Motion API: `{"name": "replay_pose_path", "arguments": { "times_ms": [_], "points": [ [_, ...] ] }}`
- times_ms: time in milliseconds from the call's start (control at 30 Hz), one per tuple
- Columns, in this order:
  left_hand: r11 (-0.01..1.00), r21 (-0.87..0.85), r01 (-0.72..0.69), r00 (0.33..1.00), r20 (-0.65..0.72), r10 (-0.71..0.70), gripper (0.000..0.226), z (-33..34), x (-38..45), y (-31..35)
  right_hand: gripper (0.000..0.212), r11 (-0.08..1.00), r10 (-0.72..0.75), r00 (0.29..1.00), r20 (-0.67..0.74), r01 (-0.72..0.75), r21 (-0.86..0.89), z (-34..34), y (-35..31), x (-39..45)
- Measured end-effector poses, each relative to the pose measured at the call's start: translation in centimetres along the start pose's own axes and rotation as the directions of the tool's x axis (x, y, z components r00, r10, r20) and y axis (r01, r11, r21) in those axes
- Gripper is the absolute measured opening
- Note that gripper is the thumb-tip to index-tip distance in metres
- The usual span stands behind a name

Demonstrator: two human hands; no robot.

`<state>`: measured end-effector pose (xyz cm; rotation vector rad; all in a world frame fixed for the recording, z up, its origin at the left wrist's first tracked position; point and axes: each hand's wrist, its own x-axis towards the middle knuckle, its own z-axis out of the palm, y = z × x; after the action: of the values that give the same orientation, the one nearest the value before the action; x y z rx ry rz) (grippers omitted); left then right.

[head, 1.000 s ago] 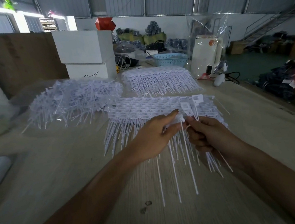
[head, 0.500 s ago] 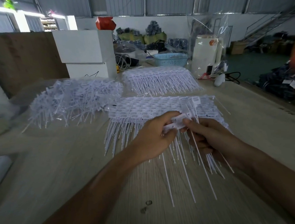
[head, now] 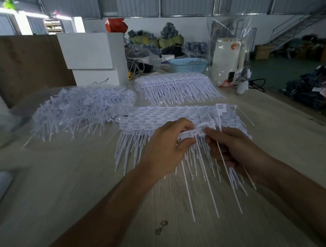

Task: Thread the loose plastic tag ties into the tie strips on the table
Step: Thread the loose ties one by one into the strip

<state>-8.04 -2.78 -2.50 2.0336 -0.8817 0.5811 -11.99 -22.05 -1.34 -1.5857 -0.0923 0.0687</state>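
The fingers of the left hand (head: 165, 152) are curled and pinch the flat label heads of a short tie strip (head: 195, 133). The right hand (head: 234, 150) pinches the same strip at its other end and grips some loose ties (head: 223, 157) in the palm. Compared with one second ago, the strip has turned from nearly upright to lying across between the two hands, and the hands came closer together. I judge that one tie is now seated and the next can follow. The strip's long axis runs left to right; its thin tails point down toward the near edge of the table (head: 85, 189). It is held above the stacked strips (head: 157, 116) at the table's middle.
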Motion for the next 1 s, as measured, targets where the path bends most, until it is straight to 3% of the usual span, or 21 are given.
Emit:
{"name": "replay_pose_path", "arguments": {
  "times_ms": [133, 333, 633, 833, 1000],
  "points": [
    [0.999, 0.049, -0.016, 1.0, -0.008, 0.016, 0.017, 0.1, -0.2, -0.4, 0.033, 0.997, -0.039, 0.999, 0.015, 0.04, -0.058, 0.1, -0.1, -0.3],
    [0.981, -0.145, 0.13, 0.99, 0.066, -0.121, 0.005, 0.1, 0.3, -0.3, 0.035, 0.99, -0.082, 0.995, 0.051, 0.087, -0.114, 0.1, -0.5, -0.5],
    [0.911, -0.349, 0.218, 0.975, 0.112, -0.191, 0.014, -0.4, 0.4, 0.1, 0.03, 0.959, -0.207, 0.978, 0.036, 0.21, -0.191, 0.8, -0.9, -0.9],
    [0.945, -0.264, 0.195, 0.98, 0.09, -0.178, 0.012, -0.1, 0.3, 0.4, 0.02, 0.965, -0.185, 0.983, -0.022, 0.177, -0.191, 0.8, -1.0, -0.9],
    [0.952, -0.261, 0.158, 0.987, 0.027, -0.157, 0.012, -0.1, 0.3, 0.3, 0.027, 0.981, -0.147, 0.989, -0.034, 0.141, -0.136, 0.8, -1.0, -0.9]
  ]
}}
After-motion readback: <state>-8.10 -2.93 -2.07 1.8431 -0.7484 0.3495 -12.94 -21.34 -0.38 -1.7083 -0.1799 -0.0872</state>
